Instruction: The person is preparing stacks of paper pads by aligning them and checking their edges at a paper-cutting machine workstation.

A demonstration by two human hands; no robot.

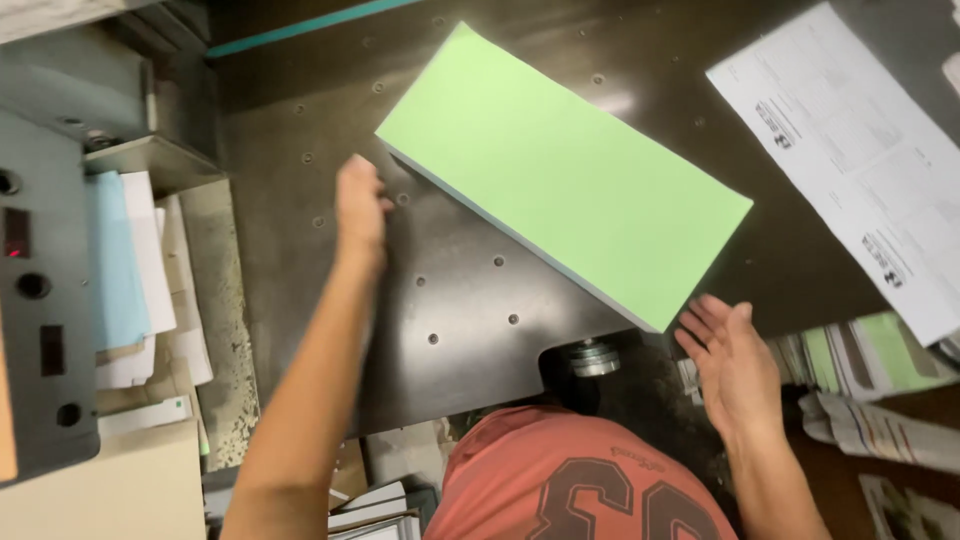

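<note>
A thick stack of light green paper point(565, 180) lies slanted on a dark metal machine table point(460, 310) dotted with small holes. My left hand point(360, 208) is at the stack's left corner, fingers curled near its edge; whether it touches is unclear. My right hand point(728, 358) is flat with fingers apart just right of the stack's near corner, close to it and holding nothing.
Printed white sheets point(850, 150) lie at the right of the table. A grey control panel point(40, 290) with buttons stands at the left, with loose papers point(140, 270) beside it. More paper piles point(870, 390) sit at the lower right. A round metal knob point(595, 357) sits at the table's front notch.
</note>
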